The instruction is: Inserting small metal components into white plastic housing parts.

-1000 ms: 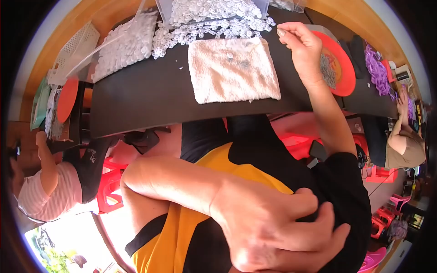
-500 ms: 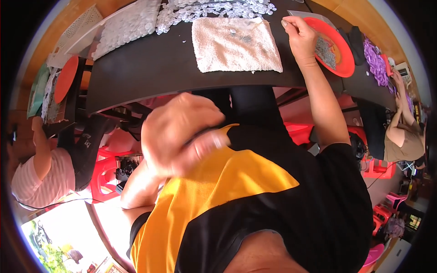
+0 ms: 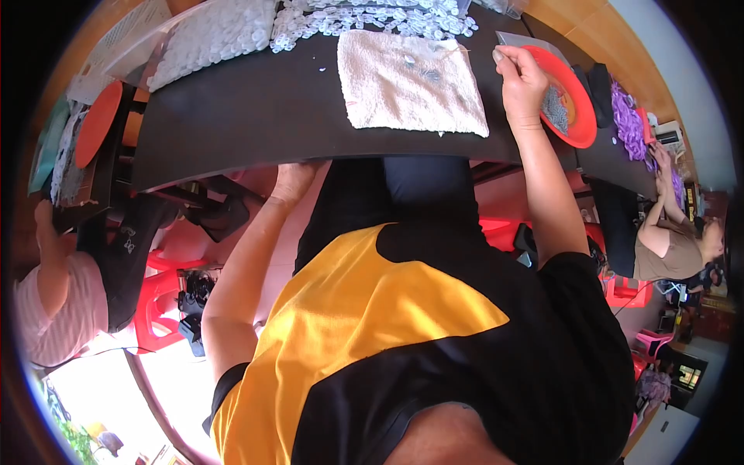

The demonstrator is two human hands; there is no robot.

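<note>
At the front edge of the dark table (image 3: 232, 108), my left hand (image 3: 294, 180) is partly hidden by the tabletop, its fingers out of sight. Over the table's right side my right hand (image 3: 525, 87) is closed, thumb and forefinger pinched together; whatever is between them is too small to make out. It is just left of a red-orange bowl (image 3: 583, 133) holding many small grey pieces (image 3: 555, 110). Left of that hand lies a whitish towel (image 3: 387, 97), with a few small clear and grey bits (image 3: 428, 74) near its far right part.
Clear plastic pieces (image 3: 372, 19) are spread along the table's far side, beside a bulky clear bag of them (image 3: 217, 39). Purple strips (image 3: 629, 116) lie farther right. One person (image 3: 66, 298) sits at left, another (image 3: 670, 248) at right. A red stool (image 3: 159, 298) stands at left.
My left hand, blurred in front of my chest before, has dropped forward to the table's front edge. My right hand stays pinched near the bowl. The whole view has shifted slightly.
</note>
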